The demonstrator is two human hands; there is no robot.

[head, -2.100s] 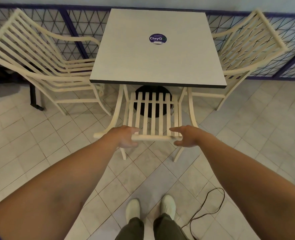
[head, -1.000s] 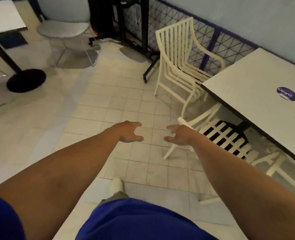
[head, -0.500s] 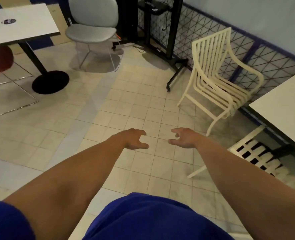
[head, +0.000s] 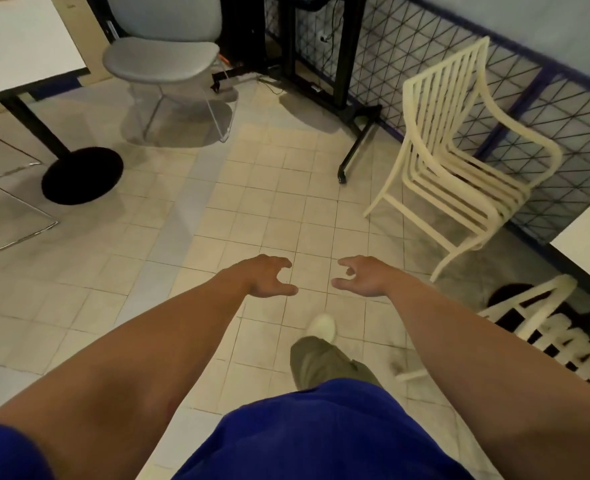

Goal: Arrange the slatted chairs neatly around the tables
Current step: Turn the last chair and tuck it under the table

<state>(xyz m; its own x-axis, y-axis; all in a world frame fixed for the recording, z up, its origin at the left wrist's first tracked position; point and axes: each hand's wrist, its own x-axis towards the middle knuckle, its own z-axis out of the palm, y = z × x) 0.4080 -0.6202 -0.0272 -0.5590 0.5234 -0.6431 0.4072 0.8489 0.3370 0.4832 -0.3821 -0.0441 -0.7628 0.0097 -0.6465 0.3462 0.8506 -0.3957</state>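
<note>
Both hands, left hand [head: 267,277] and right hand [head: 364,277], hover empty, fingers loosely spread, near slatted chair [head: 459,147]

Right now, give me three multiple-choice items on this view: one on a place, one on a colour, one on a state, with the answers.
1. Where does the whole cream slatted chair stand?
A. Beside the wire-mesh fence, right of view
B. Under the left table
C. Between the person's feet

2. What colour is the round-seated chair at the top?
A. Red
B. Grey
C. Cream

3. What are the hands doing?
A. Gripping a chair back
B. Resting on a table
C. Held out empty, fingers curled

Answers: 1 A, its back and arm sit against the mesh. 2 B, its seat and back are pale grey. 3 C, the left hand and right hand hang over bare tiled floor, touching nothing.
</note>
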